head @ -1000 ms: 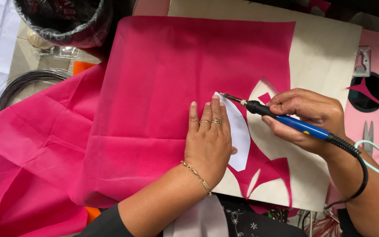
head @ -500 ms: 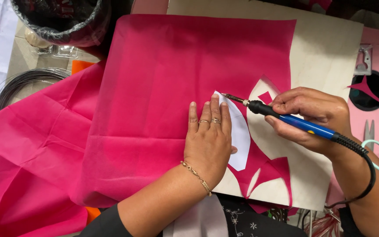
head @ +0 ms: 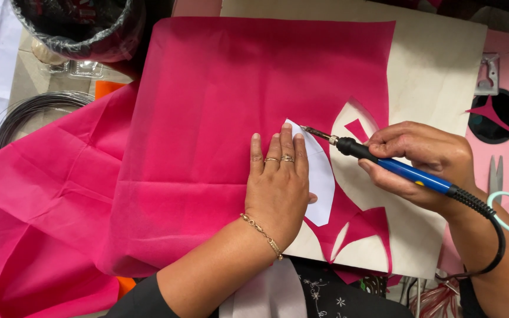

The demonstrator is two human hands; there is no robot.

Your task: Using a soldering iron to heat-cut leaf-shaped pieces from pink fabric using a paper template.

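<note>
A large sheet of bright pink fabric [head: 225, 118] lies spread over a pale wooden board [head: 443, 65]. My left hand [head: 278, 188] presses flat on a white petal-shaped paper template [head: 320, 176] that lies on the fabric. My right hand [head: 419, 162] grips a blue and black hot cutting pen [head: 384, 162], its metal tip touching the template's upper edge. Petal-shaped gaps and pink offcuts [head: 363, 227] show on the board to the right of the template. A black cord [head: 490, 235] runs from the pen around my right wrist.
A black bin lined with plastic [head: 78, 26] stands at the top left. A coil of dark wire [head: 25, 115] lies at the left. Scissors [head: 494, 174] and a pink sheet with a round black hole [head: 496, 118] lie at the right. A metal clip [head: 489, 73] sits by the board's edge.
The pen tip has crept slightly along the template's upper edge and my right hand shifted a little. My left hand has stayed pressed in place.
</note>
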